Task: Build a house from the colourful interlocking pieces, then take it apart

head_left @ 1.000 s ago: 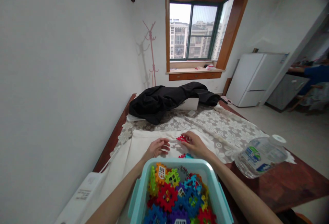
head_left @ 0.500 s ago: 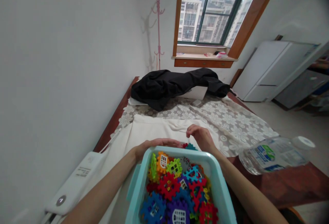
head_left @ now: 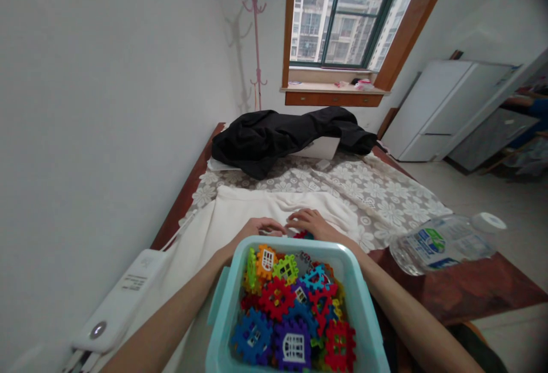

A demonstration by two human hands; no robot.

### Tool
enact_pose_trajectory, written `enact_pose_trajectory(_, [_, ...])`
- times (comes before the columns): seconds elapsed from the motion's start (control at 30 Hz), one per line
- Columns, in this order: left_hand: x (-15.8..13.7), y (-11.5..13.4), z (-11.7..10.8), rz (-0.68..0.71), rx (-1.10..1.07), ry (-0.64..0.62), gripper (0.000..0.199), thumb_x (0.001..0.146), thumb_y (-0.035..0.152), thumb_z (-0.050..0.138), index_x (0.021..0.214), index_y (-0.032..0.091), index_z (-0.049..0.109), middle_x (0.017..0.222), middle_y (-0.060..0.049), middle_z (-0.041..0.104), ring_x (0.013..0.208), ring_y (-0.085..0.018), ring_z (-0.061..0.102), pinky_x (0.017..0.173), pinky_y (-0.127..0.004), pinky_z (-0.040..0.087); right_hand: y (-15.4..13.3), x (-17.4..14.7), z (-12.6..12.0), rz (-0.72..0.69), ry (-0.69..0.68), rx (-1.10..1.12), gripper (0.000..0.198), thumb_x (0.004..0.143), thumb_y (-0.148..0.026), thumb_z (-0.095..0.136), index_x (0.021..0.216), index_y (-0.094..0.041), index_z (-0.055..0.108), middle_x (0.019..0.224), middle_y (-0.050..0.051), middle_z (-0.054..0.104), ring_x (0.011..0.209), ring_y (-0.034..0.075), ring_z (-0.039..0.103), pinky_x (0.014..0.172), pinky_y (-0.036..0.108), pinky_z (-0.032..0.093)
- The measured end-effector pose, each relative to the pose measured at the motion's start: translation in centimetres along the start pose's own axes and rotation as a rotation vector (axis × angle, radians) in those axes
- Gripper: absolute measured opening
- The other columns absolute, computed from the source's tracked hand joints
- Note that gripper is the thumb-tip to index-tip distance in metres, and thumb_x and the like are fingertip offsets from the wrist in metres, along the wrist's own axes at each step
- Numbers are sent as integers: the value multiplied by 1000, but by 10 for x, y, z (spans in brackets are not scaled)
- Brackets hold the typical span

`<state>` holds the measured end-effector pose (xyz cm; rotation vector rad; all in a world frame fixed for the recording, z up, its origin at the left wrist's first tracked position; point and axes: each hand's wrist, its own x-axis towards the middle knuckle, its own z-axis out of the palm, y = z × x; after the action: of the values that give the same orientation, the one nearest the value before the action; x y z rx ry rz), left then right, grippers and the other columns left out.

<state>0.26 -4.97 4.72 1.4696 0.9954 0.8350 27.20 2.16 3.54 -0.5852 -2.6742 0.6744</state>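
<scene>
A light-blue plastic bin [head_left: 367, 327] stands in front of me, filled with toothed plastic building blocks [head_left: 277, 299] in red, blue, purple, orange, green and yellow. Just past its far rim, my left hand [head_left: 259, 228] reaches in with fingers loosely stretched and apart; their lower side is hidden by the rim. Opposite it, my right hand [head_left: 314, 224] bends its fingers down over a few red and teal blocks [head_left: 303, 235], mostly hidden behind the bin. The fingertips of both hands almost meet.
A clear water bottle [head_left: 445, 244] is at the right by the dark red wooden edge. On the left lies a white device [head_left: 120, 299] with a cord. Farther off, black clothing [head_left: 291, 133] covers part of a pale box-like object on the floral cloth [head_left: 385, 190].
My right hand has come down and left onto the blocks behind the bin. My left hand has bent its fingers and lifted slightly. The view has shifted a little.
</scene>
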Motion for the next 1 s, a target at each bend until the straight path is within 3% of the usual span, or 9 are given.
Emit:
enact_pose_trajectory(0.13, [9,-14,-10,287,375,-117,33,81,44,75,108,26,81,116,-9,79,122,-30,65,114,-44,42,7,5,18,-50,-88,-102,52,94,-43,74,142,-30,62,149,12,59,141,34,45,116,54,31])
enact_pose_trajectory(0.37, [20,-37,-18,390,649,-153,27,91,33,67,115,26,76,123,-7,76,125,-25,64,115,-43,42,-1,4,18,9,-4,-210,43,94,-31,73,136,-25,65,138,12,65,132,32,52,111,49,38])
enact_pose_trajectory(0.47, [21,-38,-16,388,680,-130,25,94,31,63,115,25,76,122,-7,76,123,-24,64,112,-41,44,-6,4,14,28,9,-197,39,93,-30,73,131,-24,67,128,12,68,120,31,58,105,47,43])
enact_pose_trajectory(0.57, [17,-30,-15,372,625,-130,25,93,34,65,113,25,77,125,-8,74,125,-25,64,113,-41,43,-5,4,15,-43,-26,-134,46,91,-31,74,136,-25,65,129,11,67,118,29,59,103,46,44])
enact_pose_trajectory(0.8, [3,-2,-13,325,526,-196,38,87,32,73,124,25,73,143,-10,66,145,-27,49,126,-49,27,8,5,26,-58,22,-143,44,91,-28,74,134,-27,66,129,11,67,116,30,59,100,45,46])
enact_pose_trajectory(1.0, [13,-20,-13,384,618,-206,28,96,25,62,122,26,72,140,-7,69,138,-23,56,128,-46,25,10,2,23,-52,37,-147,55,87,-30,77,140,-28,62,129,11,66,115,31,58,100,46,47])
